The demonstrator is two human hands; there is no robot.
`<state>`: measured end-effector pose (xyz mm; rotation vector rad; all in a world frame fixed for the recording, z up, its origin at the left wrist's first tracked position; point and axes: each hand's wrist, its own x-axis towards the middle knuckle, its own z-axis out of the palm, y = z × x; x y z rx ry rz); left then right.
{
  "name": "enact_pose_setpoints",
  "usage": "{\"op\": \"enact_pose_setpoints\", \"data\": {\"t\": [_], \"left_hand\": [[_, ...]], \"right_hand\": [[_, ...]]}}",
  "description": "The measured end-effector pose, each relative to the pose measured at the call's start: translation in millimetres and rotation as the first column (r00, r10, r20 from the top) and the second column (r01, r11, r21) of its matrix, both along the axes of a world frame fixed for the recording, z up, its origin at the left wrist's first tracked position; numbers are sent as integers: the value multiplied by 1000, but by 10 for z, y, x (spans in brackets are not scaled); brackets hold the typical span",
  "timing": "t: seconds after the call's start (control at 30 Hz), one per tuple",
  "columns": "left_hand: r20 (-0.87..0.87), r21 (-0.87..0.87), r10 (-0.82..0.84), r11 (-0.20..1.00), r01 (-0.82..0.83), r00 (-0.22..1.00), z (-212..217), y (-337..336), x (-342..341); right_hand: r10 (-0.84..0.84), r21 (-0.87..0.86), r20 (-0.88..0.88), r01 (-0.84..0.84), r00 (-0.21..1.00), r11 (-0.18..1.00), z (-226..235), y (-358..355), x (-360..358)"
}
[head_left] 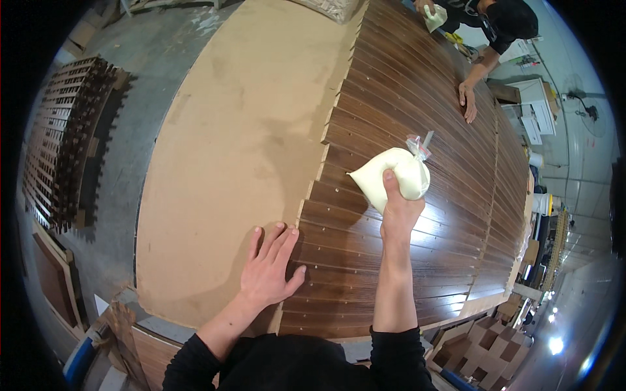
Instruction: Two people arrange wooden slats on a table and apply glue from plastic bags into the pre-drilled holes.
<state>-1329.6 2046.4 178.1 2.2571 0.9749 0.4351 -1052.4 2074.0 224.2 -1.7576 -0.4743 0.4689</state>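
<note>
My right hand [401,212] grips a plump clear bag of pale yellow glue [389,171], thumb on top. The bag's tied-off end points away to the right, and a pointed corner faces left. Below it lie long dark brown wood strips [352,241] set side by side, with small pale dots on them. My left hand [268,264] rests flat with fingers spread, across the stepped left edge of the strips and the tan board [215,163] beside it.
Across the strips at far right, a person [486,58] leans over, one hand on the wood, the other holding a similar bag [435,18]. A slatted wood stack [62,143] stands on the floor at left. Boxes and buckets [541,204] line the right side.
</note>
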Motion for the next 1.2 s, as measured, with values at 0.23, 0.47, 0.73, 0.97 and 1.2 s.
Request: {"op": "enact_pose_setpoints", "data": {"t": [0.23, 0.47, 0.73, 0.97, 1.2], "left_hand": [[16, 18, 8, 1000, -9, 1000, -22, -2, -3], [20, 15, 6, 1000, -6, 1000, -19, 2, 4], [31, 15, -3, 1000, 2, 1000, -18, 15, -1], [-25, -20, -5, 1000, 5, 1000, -7, 19, -4], [7, 8, -7, 1000, 7, 1000, -17, 0, -24]], "right_hand": [[3, 54, 13, -4, 1000, 999, -19, 50, 1], [38, -33, 77, -35, 996, 999, -67, 31, 19], [-41, 124, -80, 51, 996, 991, 71, 43, 183], [14, 90, -15, -12, 1000, 996, 21, 298, 212], [20, 72, 12, -21, 1000, 997, -18, 371, 184]]}}
